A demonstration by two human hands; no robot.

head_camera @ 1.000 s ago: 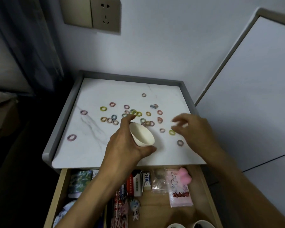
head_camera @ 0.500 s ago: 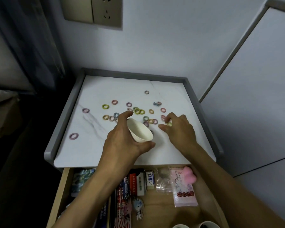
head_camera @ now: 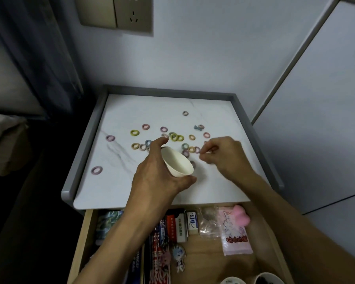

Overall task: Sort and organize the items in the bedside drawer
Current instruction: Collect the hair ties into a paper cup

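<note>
**Feeding the cup, ring by ring**

The drop should go best with the mouth of the tilted white paper cup (head_camera: 177, 163) close under the pinch, so nothing bounces back onto the white marble counter (head_camera: 131, 187). The left hand (head_camera: 152, 177) wraps the cup. The right hand (head_camera: 223, 156), its fingertips together, pinches what looks like a pale ring (head_camera: 209, 153) beside the cup. Small pastel elastic rings (head_camera: 134, 132) lie scattered beyond.

In the open drawer (head_camera: 87, 228), a white eraser (head_camera: 192, 221) is carrying a blue boxed logo, too blurred to read. A pink bag (head_camera: 235, 232) is showing red characters near its lower edge, and a red lighter (head_camera: 171, 226) and a white lighter (head_camera: 181, 227) are bearing small print, none of it legible.
</note>
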